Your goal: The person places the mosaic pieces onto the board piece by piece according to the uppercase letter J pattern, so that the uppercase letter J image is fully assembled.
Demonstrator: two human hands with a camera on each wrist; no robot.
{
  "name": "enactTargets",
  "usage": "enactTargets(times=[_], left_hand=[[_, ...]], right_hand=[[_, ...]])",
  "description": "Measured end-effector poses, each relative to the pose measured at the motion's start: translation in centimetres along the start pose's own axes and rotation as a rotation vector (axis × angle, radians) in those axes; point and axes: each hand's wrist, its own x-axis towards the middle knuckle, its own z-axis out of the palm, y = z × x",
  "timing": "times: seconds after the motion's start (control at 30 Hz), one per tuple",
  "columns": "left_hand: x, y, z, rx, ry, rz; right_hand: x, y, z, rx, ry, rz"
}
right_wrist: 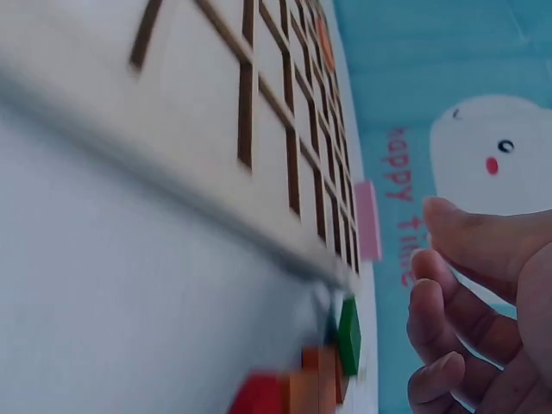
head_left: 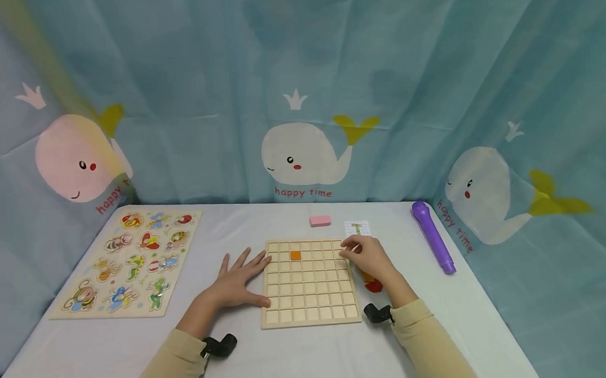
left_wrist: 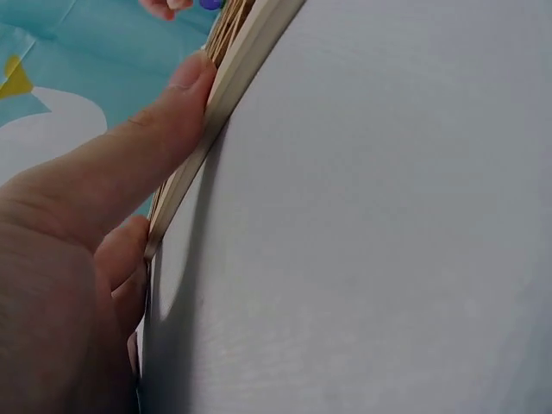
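Note:
A wooden grid board [head_left: 309, 287] lies on the table, with one orange square tile [head_left: 296, 255] in a cell of its second row. My left hand [head_left: 238, 283] spreads its fingers along the board's left edge. In the left wrist view, the thumb [left_wrist: 172, 116] presses on the rim. Over the board's upper right corner hovers my right hand [head_left: 369, 256], its fingers loosely bent. The right wrist view shows nothing between thumb and fingertips. Below this hand lie loose pieces, among them a red one [head_left: 373, 287] and a green one [right_wrist: 348, 336], partly hidden.
A white card with a coloured grid pattern [head_left: 357, 227] lies behind the right hand. A pink block [head_left: 319, 221] sits beyond the board. To the right is a purple rod with a rounded head [head_left: 434, 237]; on the left, an insect puzzle board [head_left: 172, 285]. Curtains [head_left: 205, 159] surround the table.

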Motion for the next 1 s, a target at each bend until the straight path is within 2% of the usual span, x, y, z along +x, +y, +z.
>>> enactTargets(times=[0.1, 0.3, 0.6, 0.77, 1.0], left_hand=[[-0.3, -0.3, -0.3, -0.001, -0.01, -0.022], [-0.4, -0.5, -0.4, -0.019, -0.002, -0.011], [0.0, -0.4, 0.5, -0.037, 0.015, 0.014], [0.0, -0.5, 0.6, -0.021, 0.018, 0.001], [-0.1, -0.2, 0.4, -0.024, 0.015, -0.008]], right_hand=[[-0.5, 0.5, -0.9, -0.002, 0.0, 0.029], [-1.6, 2.1, -2.1, -0.031, 0.009, 0.093], [-3.2, 3.5, -2.7, -0.095, -0.096, 0.17], [-3.4, 4.1, -2.6, -0.097, -0.106, 0.165], [-3.6, 4.3, -2.8, -0.191, -0.101, 0.192]])
